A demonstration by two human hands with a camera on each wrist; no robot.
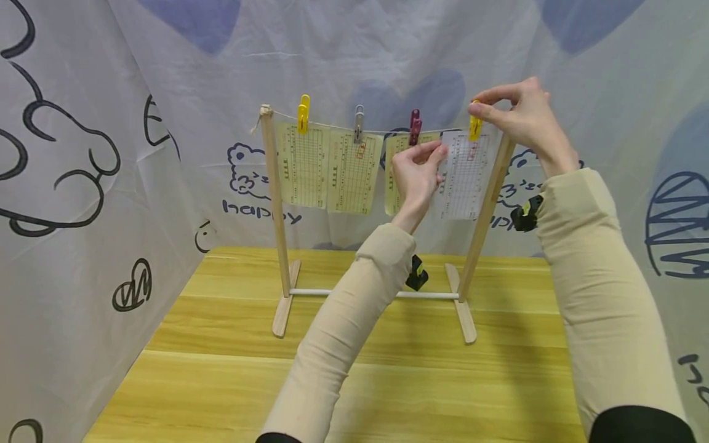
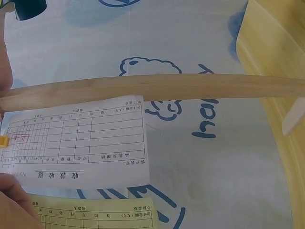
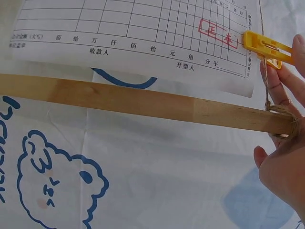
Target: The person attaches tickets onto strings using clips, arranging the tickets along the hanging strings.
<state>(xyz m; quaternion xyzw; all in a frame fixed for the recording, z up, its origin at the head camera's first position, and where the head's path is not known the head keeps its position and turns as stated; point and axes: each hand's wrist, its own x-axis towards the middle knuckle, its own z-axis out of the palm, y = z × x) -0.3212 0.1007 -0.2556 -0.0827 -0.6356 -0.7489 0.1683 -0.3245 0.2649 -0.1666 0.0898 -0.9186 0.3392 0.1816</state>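
Note:
A white printed receipt sheet (image 1: 464, 184) with a red stamp hangs at the right end of a string. My right hand (image 1: 526, 120) pinches a yellow clothespin (image 1: 474, 128) between thumb and fingers. In the right wrist view the jaws of that clothespin (image 3: 257, 44) sit over the sheet's top edge, with the string running beside them. At the sheet's upper left corner, my left hand (image 1: 415, 175) pinches the paper's edge with thumb and forefinger. Behind this hand a yellow receipt sheet (image 1: 391, 184), partly hidden, hangs from a dark red clothespin (image 1: 415, 126).
Two more yellow sheets hang further left, under a yellow clothespin (image 1: 303, 115) and a grey clothespin (image 1: 359, 125). The string joins a left wooden post (image 1: 275, 203) and a right wooden post (image 1: 487, 209). A white crossbar (image 1: 310, 292) links their feet on the wooden table (image 1: 221, 381). A printed cloth (image 1: 321, 49) hangs behind.

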